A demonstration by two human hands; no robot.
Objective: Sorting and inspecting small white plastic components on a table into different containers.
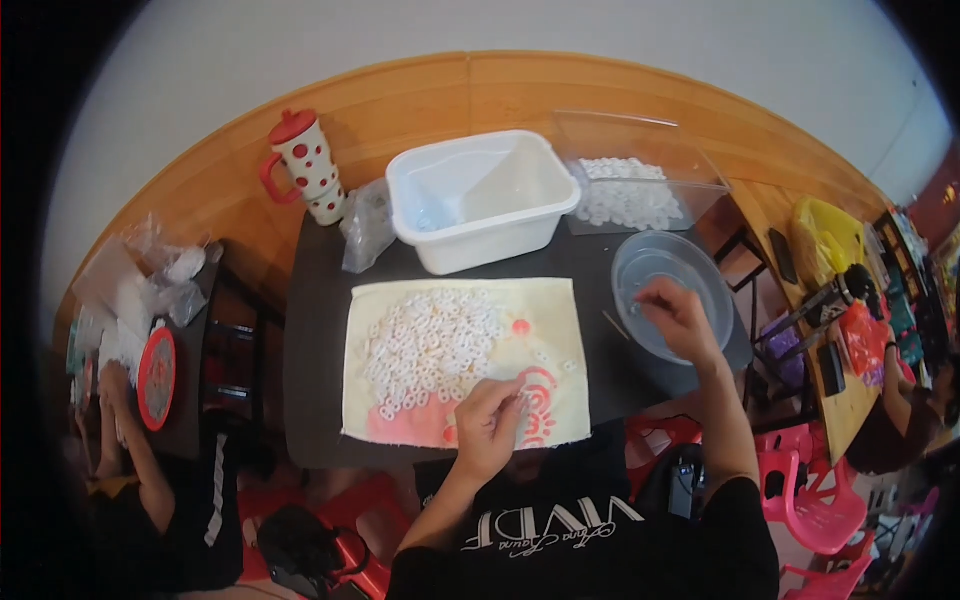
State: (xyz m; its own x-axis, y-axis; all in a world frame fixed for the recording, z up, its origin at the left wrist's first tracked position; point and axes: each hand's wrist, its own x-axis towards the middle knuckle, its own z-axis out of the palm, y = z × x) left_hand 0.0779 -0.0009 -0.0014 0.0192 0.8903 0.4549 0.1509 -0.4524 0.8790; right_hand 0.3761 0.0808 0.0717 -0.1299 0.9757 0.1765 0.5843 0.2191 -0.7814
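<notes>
My left hand (488, 428) is closed over the front part of a cream cloth (550, 300) with pink-red print. Its thumb and fingers press together, and what is in them is too small to make out. To its upper left, a heap of small white ring-shaped pieces (430, 345) is spread on the cloth, with a few loose ones at the right. My right hand (680, 318) is over a round translucent bowl (707, 290), its fingertips pinched together. Whatever those fingertips hold cannot be made out.
Behind the cloth stands a white rectangular tub (490, 240). A clear box (700, 175) with white pieces (630, 195) is at the back right. A red-spotted tumbler (312, 170) and a plastic bag (368, 228) are back left. Another person's arm (140, 450) is beside a red-rimmed basket (158, 380).
</notes>
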